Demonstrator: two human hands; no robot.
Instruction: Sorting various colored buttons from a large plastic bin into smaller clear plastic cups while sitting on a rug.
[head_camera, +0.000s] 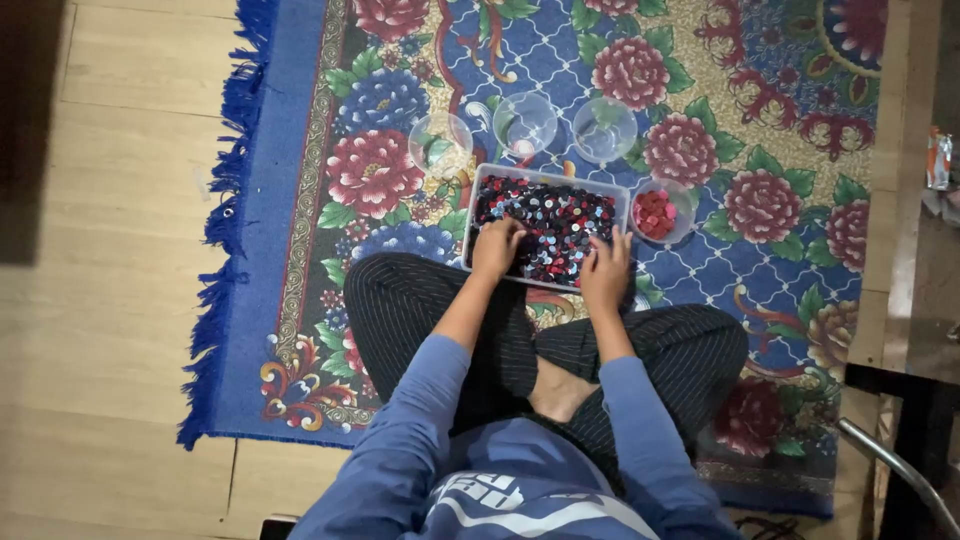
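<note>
Left hand and right hand: both resting fingers-down in the clear rectangular tray of mixed coloured discs on the rug; grip not discernible. Pinch single discs lightly. Keep wrists low. Pink discs already in the right-hand cup; three clear cups beyond the tray.

Lit softly and evenly from above, slightly dim and warm overall. Falling off into deep shadow at the far left corner and along the right edge. Catching faint glare on the three clear cups and the wooden floor. Blurring slightly throughout, fine detail in the tray of small discs smearing together. Bending lines mildly near the edges.
</note>
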